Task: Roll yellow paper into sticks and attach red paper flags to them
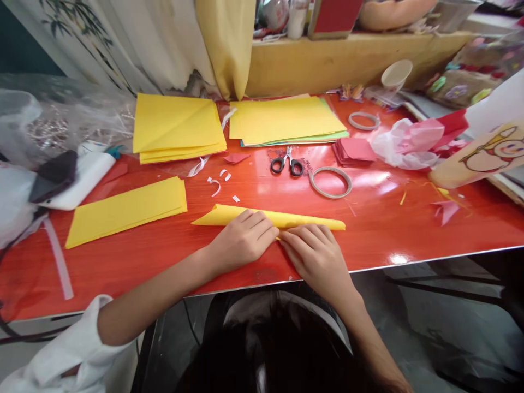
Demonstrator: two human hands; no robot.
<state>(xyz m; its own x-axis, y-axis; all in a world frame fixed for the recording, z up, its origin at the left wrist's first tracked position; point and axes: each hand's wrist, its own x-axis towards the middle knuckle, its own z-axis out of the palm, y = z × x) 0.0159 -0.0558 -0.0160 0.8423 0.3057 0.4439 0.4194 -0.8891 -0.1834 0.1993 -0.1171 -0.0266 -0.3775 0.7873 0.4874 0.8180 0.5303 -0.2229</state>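
A yellow sheet of paper [286,219], rolled into a long narrow tube, lies near the table's front edge. My left hand [246,236] is closed on its middle, fingers curled over the roll. Beside it, my right hand [313,252] pinches the paper's near edge, the two hands almost touching. The left end of the roll flares to a pointed corner; the right end is narrower. Beyond the roll lie black-handled scissors [287,162] with open blades and a ring of tape [331,182]. Small white paper scraps [214,186] are scattered just behind my left hand.
Yellow paper strips [126,212] lie left on the red table [262,188]. Stacks of yellow sheets [176,128] and mixed coloured sheets [286,119] sit at the back. Red paper pieces [354,152], a second tape ring [364,120] and a decorated paper cone [483,155] stand right.
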